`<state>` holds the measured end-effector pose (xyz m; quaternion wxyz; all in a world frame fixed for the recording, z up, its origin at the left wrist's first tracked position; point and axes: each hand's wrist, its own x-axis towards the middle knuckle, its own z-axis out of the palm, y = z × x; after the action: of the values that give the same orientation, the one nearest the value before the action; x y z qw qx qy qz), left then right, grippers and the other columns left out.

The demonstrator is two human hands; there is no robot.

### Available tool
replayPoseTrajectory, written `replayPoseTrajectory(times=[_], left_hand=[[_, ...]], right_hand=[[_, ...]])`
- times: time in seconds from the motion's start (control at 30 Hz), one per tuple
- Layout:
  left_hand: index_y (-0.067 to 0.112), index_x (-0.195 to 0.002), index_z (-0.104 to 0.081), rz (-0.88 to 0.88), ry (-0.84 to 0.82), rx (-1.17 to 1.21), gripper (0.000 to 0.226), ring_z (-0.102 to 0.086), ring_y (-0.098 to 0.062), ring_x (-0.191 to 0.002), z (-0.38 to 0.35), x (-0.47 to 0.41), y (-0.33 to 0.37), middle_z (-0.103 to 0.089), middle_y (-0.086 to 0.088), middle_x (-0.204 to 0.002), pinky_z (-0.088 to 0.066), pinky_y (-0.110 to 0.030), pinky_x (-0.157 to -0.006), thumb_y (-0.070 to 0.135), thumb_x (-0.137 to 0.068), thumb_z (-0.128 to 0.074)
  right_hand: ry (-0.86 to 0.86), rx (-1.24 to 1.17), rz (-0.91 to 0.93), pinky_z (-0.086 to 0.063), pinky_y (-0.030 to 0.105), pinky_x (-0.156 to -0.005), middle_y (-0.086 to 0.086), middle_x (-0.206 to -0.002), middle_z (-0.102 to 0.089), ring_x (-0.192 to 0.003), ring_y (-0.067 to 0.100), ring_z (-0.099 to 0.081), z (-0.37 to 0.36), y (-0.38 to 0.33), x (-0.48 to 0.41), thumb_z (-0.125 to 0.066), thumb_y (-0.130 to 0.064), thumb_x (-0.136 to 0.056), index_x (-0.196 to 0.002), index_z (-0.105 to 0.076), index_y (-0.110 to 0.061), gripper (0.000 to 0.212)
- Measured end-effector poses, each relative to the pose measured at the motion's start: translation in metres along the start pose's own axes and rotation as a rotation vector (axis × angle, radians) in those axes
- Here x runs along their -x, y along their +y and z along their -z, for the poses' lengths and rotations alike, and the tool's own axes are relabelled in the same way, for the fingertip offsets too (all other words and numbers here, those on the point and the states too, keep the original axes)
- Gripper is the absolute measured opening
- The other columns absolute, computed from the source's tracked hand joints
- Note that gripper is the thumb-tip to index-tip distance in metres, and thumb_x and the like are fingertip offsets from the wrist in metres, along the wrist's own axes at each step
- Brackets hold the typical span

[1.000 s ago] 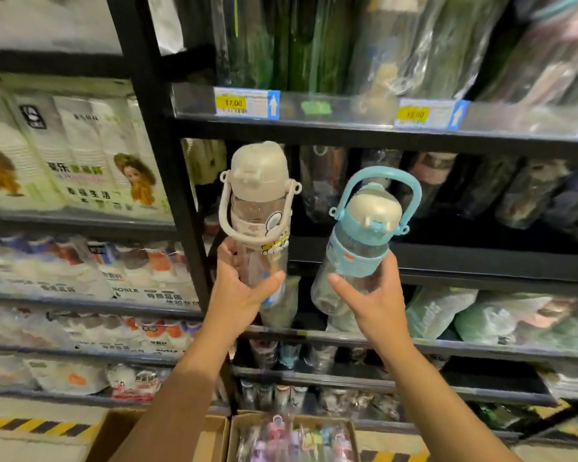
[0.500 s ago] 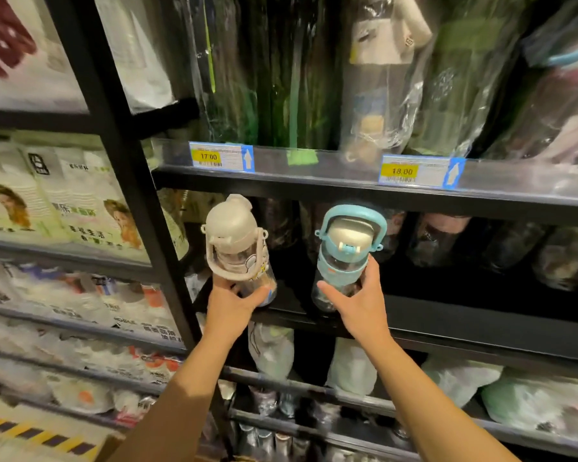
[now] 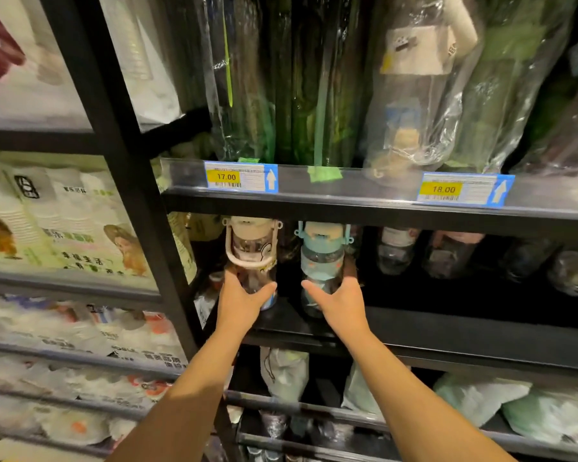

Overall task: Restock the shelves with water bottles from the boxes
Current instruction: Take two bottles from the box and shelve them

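The left hand (image 3: 244,306) gripped the cream bottle (image 3: 251,251) and the right hand (image 3: 342,306) the blue bottle (image 3: 321,261) low down, seemingly to stand both upright on the shelf (image 3: 447,326).

Cream-capped bottle (image 3: 251,251), pale blue-capped bottle (image 3: 322,255), black shelf (image 3: 447,325), yellow price tags (image 3: 227,177)

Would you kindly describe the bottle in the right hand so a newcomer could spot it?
Find the dark shelf below the 17.00 price tag. Near its left end, the right hand grips the blue bottle. Its light blue lid sets it apart from the cream bottle beside it.
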<state>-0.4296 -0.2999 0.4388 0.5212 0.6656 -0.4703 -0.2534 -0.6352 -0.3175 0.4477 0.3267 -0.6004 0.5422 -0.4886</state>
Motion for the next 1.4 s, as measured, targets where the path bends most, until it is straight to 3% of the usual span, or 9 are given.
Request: replayPoseTrajectory(times=[0.07, 0.17, 0.43, 0.6, 0.7, 0.8, 1.1, 1.3, 1.4], left_hand=[[0.022, -0.122, -0.047, 0.032, -0.019, -0.039, 0.067, -0.058, -0.018, -0.114, -0.002, -0.005, -0.001, -0.061, 0.001, -0.124, -0.045, -0.033, -0.093, 0.041, -0.075, -0.09], [0.021, -0.103, -0.044, 0.059, -0.034, -0.069, 0.056, -0.061, -0.025, -0.102, -0.002, -0.008, -0.001, -0.06, -0.001, -0.107, -0.044, -0.034, -0.082, 0.044, -0.076, -0.089], [0.019, -0.123, -0.045, -0.031, -0.101, -0.158, 0.058, -0.058, -0.022, -0.11, 0.003, -0.003, -0.013, -0.057, -0.003, -0.123, -0.042, -0.032, -0.085, 0.031, -0.083, -0.086], [0.011, -0.139, -0.047, 0.056, -0.061, -0.228, 0.07, -0.066, -0.033, -0.109, -0.002, -0.027, -0.006, -0.065, -0.008, -0.107, -0.045, -0.031, -0.078, 0.026, -0.083, -0.085], [0.017, -0.148, -0.045, 0.18, -0.07, -0.22, 0.076, -0.065, -0.038, -0.112, -0.005, -0.042, -0.005, -0.069, -0.015, -0.119, -0.048, -0.034, -0.08, 0.032, -0.084, -0.084], [0.021, -0.147, -0.05, 0.236, -0.063, -0.188, 0.075, -0.06, -0.038, -0.121, -0.009, -0.051, -0.007, -0.065, -0.016, -0.133, -0.05, -0.039, -0.095, 0.039, -0.082, -0.084], [0.022, -0.154, -0.041, 0.162, -0.117, -0.059, 0.082, -0.053, -0.031, -0.136, -0.011, -0.057, -0.012, -0.06, -0.007, -0.146, -0.043, -0.039, -0.11, 0.027, -0.085, -0.084], [0.002, -0.138, -0.051, 0.191, -0.155, -0.358, 0.065, -0.063, -0.04, -0.113, 0.001, -0.045, -0.008, -0.065, -0.02, -0.124, -0.055, -0.047, -0.092, 0.034, -0.088, -0.079], [0.003, -0.15, -0.036, 0.126, -0.241, -0.549, 0.079, -0.046, -0.037, -0.137, 0.013, -0.02, -0.002, -0.044, -0.017, -0.149, -0.045, -0.046, -0.106, 0.046, -0.093, -0.07]], right_hand=[[-0.037, 0.033, -0.045, -0.06, 0.036, -0.082, -0.005, -0.098, -0.077, -0.091, 0.005, -0.072, -0.003, -0.003, -0.003, -0.086, -0.043, -0.08, -0.107, -0.075, -0.012, 0.043], [-0.051, 0.07, -0.08, -0.06, 0.045, -0.083, 0.003, -0.099, -0.077, -0.091, 0.016, -0.073, -0.004, -0.002, -0.005, -0.084, -0.048, -0.08, -0.11, -0.072, -0.007, 0.053], [-0.088, 0.327, -0.04, -0.053, 0.036, -0.085, 0.0, -0.109, -0.063, -0.106, 0.021, -0.061, 0.0, 0.022, 0.006, -0.085, -0.043, -0.08, -0.119, -0.054, -0.015, 0.057], [-0.096, 0.421, -0.105, -0.039, 0.018, -0.052, -0.01, -0.067, -0.056, -0.062, 0.01, -0.055, -0.015, 0.018, -0.014, -0.08, -0.049, -0.084, -0.089, -0.056, -0.016, 0.041], [-0.101, 0.329, -0.09, -0.054, 0.04, -0.09, 0.009, -0.123, -0.066, -0.111, 0.03, -0.063, -0.029, 0.013, -0.023, -0.082, -0.042, -0.084, -0.142, -0.045, -0.014, 0.074], [-0.067, 0.286, -0.071, -0.047, 0.044, -0.106, 0.013, -0.145, -0.054, -0.133, 0.034, -0.052, -0.038, 0.008, -0.028, -0.083, -0.038, -0.083, -0.155, -0.033, -0.015, 0.091], [-0.005, 0.226, -0.071, -0.042, 0.048, -0.112, 0.014, -0.151, -0.049, -0.139, 0.032, -0.048, -0.056, 0.007, -0.04, -0.087, -0.027, -0.08, -0.152, -0.037, -0.008, 0.09], [-0.102, 0.461, -0.118, -0.043, 0.047, -0.109, 0.017, -0.153, -0.045, -0.138, 0.037, -0.046, -0.05, -0.005, -0.027, -0.076, -0.041, -0.09, -0.155, -0.032, -0.006, 0.086], [-0.239, 0.849, -0.166, -0.052, 0.042, -0.09, 0.019, -0.118, -0.067, -0.114, 0.038, -0.062, -0.038, -0.018, -0.009, -0.051, -0.061, -0.099, -0.112, -0.06, -0.003, 0.06]])
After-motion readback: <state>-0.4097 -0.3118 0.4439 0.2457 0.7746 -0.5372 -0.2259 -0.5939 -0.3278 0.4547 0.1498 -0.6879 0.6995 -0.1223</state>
